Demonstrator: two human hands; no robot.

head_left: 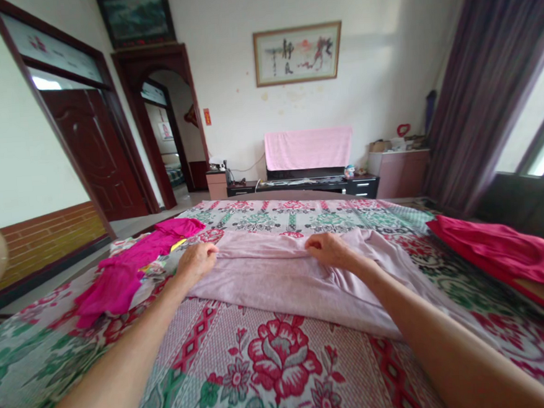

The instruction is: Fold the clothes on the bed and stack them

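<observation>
A pale pink garment (268, 282) lies spread across the flowered cloth in front of me, its far part creased and bunched. My left hand (196, 262) pinches its far left edge between thumb and fingers. Further right, my right hand (328, 250) is closed on the same fabric near its far edge. Between the two hands the cloth is drawn fairly straight. Loose folds of the garment trail off past my right forearm. Whether it has sleeves or legs cannot be made out.
A flowered cover (283, 365) lies over the whole surface. Bright magenta clothing (114, 280) is heaped at the left. Folded red clothes (512, 252) are stacked at the right. Beyond stand a low black cabinet (364, 186) and a screen under a pink towel (309, 148).
</observation>
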